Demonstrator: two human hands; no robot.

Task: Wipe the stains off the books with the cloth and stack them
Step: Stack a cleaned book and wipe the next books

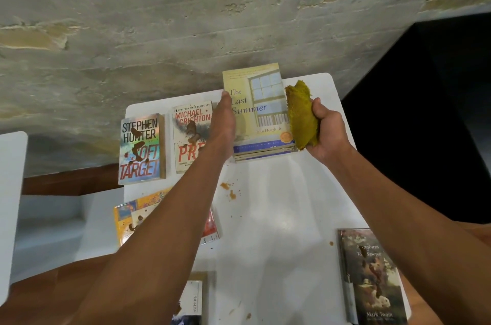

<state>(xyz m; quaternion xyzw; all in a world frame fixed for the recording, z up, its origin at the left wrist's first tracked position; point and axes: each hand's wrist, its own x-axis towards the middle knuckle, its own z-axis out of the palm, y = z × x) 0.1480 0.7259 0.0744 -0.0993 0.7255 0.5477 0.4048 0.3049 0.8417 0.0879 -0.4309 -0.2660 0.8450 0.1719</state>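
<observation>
desk (279,218) carrying stained paperbacks at 9 o'clock | stack (261,117) sitting at 12, stiff, light, likely best gripped by its edges | left hand (224,122) lying flat-fingered against its side | right hand (325,125) squeezing soft cloth (301,114)

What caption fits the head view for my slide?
Left hand steadies The Last Summer atop a stack; right hand grips the cloth.
</observation>
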